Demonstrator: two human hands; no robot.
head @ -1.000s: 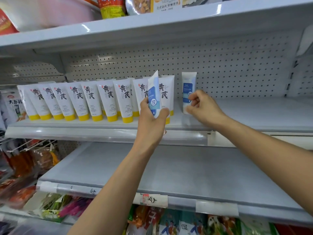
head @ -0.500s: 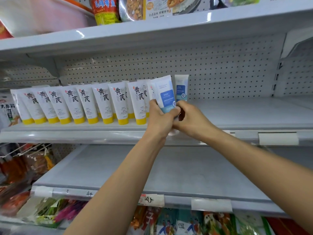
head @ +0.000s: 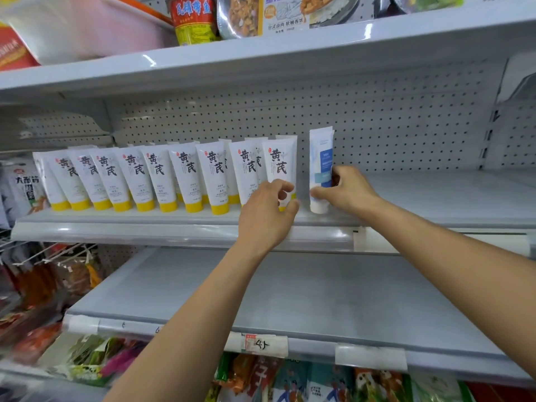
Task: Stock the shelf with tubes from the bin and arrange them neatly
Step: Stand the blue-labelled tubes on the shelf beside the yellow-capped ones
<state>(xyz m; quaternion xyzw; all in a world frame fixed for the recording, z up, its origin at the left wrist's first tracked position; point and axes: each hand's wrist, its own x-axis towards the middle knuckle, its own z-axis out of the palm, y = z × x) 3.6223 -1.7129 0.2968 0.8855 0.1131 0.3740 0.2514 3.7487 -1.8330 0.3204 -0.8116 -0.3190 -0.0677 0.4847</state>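
Note:
A row of several white tubes with yellow caps (head: 185, 175) stands cap-down on the middle shelf (head: 435, 198). Just right of the row stands a white tube with a blue label (head: 319, 158), also cap-down. My right hand (head: 348, 192) grips it from the right side, thumb low near the cap. My left hand (head: 265, 213) hovers in front of the rightmost yellow-capped tube (head: 280, 163), fingers loosely curled and holding nothing. Whether they touch that tube I cannot tell. No bin is in view.
Bare shelf surface stretches right of the blue-label tube. The lower shelf (head: 290, 300) is bare, with a price tag (head: 258, 345) on its front rail. Jars and food packs (head: 194, 18) sit on the top shelf. Snack bags (head: 23, 190) hang at left.
The blue-label tube passed from my left hand to my right hand and now stands on the shelf beside the yellow-capped row. My left hand let go and moved left.

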